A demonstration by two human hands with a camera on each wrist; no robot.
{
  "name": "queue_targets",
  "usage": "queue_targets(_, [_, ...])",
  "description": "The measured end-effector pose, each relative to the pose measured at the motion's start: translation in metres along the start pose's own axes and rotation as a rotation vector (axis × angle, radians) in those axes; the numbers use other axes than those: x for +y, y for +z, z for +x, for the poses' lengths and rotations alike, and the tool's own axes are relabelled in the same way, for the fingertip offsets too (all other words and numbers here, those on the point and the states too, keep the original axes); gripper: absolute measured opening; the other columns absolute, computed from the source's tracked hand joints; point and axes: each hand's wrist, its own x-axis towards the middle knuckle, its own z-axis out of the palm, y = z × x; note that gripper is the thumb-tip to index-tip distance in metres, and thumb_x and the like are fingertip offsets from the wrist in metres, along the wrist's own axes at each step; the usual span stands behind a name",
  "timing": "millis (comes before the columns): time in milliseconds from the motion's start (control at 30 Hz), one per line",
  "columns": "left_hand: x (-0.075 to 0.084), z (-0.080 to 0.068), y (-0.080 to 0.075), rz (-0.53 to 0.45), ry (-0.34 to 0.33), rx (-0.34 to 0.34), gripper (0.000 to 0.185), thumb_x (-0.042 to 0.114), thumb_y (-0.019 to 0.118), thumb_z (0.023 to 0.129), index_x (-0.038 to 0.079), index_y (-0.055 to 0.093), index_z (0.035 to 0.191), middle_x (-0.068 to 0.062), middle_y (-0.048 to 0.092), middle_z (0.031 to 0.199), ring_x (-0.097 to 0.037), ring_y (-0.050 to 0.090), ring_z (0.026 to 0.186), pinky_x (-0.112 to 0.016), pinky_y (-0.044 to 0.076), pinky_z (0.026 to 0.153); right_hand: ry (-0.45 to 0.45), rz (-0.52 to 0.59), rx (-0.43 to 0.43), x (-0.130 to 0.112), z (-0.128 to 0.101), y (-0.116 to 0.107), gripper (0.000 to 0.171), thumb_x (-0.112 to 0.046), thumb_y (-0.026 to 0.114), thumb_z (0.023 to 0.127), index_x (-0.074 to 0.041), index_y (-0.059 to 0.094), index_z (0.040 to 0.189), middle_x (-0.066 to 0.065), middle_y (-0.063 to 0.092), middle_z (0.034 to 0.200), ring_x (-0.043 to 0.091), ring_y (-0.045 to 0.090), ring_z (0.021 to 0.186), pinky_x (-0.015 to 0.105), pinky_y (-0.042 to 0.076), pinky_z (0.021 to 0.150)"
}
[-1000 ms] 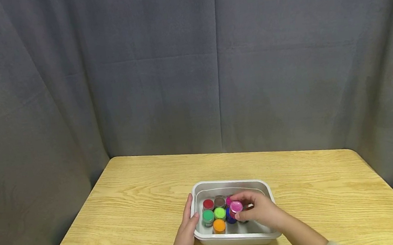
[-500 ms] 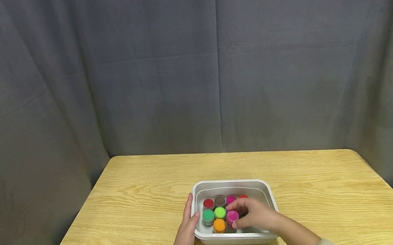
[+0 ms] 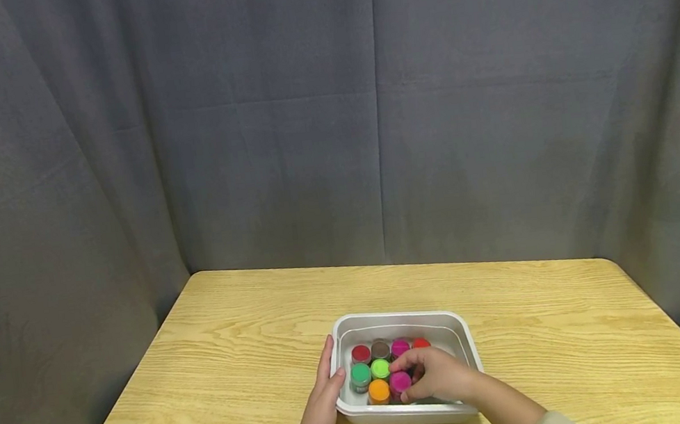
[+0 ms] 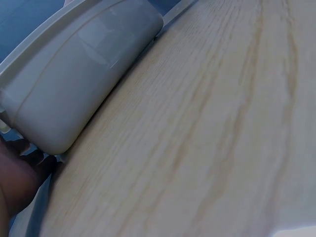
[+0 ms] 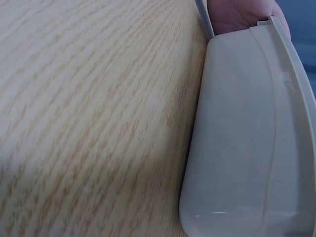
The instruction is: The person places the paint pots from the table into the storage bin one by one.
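A white plastic tub [image 3: 415, 413] holds several small jars with coloured tops. Inside it, my right hand [image 3: 443, 374] pinches a magenta-topped jar [image 3: 400, 381] between thumb and fingers, right beside the orange-topped jar [image 3: 379, 391]. My left hand [image 3: 321, 406] grips the tub's left side, thumb at the rim and fingers along the outer wall. Nearby stand a lime-green jar [image 3: 380, 368], a green jar [image 3: 361, 375], a dark red jar [image 3: 360, 354], a brown jar [image 3: 380, 349], another magenta jar [image 3: 400, 347] and a bright red jar [image 3: 421, 343]. My right hand hides part of the tub's inside.
The tub stands near the front of a wood-grain table [image 3: 254, 341]. Grey curtains [image 3: 269, 143] hang behind the table and along both sides. In the right wrist view, the tub's outer wall [image 5: 237, 133] rises from the tabletop [image 5: 98, 108].
My right hand has lowered the magenta-topped jar and moved it left and nearer the front, next to the orange one. The bright red jar has come into view. My left hand stays put.
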Motion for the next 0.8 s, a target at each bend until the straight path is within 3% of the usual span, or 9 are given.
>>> queue_targets(567, [0.0002,-0.0018,-0.0005,0.001,-0.012,-0.003,0.058,0.027,0.034,0.106,0.024,0.010,0.159,-0.011,0.004,0.167,-0.042,0.000,0.151,-0.072,-0.001,0.115,0.007,0.025,-0.005,-0.0008,0.0011,0.0014,0.036,0.001,0.080,0.073,0.001,0.068,0.107,0.008,0.066,0.100,0.015,0.054,0.078,0.019,0.048,0.068])
queue_targets(800, [-0.0022,-0.0025,-0.0012,-0.014,-0.022,-0.009,0.060,0.031,0.032,0.106,0.022,0.006,0.159,-0.011,-0.001,0.167,-0.043,-0.004,0.151,-0.070,-0.005,0.115,-0.010,0.037,0.059,-0.0022,-0.0009,-0.0030,0.039,-0.013,0.078,0.082,-0.001,0.064,0.116,0.013,0.062,0.106,0.018,0.053,0.085,0.023,0.047,0.070])
